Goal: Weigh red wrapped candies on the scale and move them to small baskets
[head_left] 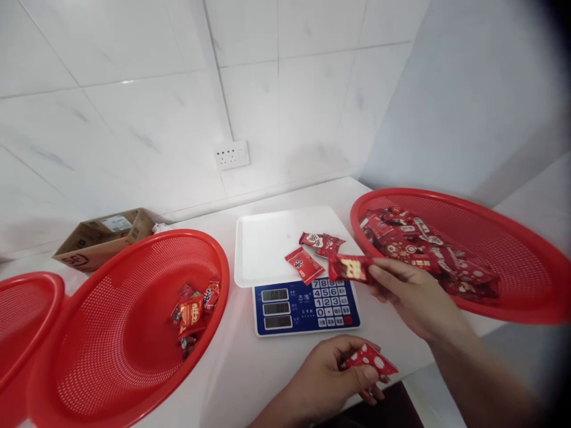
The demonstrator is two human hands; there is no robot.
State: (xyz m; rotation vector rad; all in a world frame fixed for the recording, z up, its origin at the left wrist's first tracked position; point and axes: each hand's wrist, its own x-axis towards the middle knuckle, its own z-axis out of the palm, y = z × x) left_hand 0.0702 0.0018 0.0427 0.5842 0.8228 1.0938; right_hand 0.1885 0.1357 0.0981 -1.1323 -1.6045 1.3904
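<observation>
My right hand [401, 291] pinches a dark red candy packet [350, 267] with gold print by its right end, above the front right corner of the scale tray. In my left hand [334, 374], lower down in front of the scale, is a red candy packet [370, 358] with white dots, held between thumb and fingers. The digital scale [307, 306] has a blue keypad panel and a white tray [263, 244]. Several red candy packets [304, 265] lie on the tray's right side. To the right, a red basket [526, 244] holds many wrapped candies [410, 244].
On the left stands another red basket [111, 309] with several wrapped candies [193, 315] against its right side. Part of a further red basket [27, 321] shows at the left edge. Behind is an open cardboard box [89, 249]. A socket [232, 155] sits on the tiled wall.
</observation>
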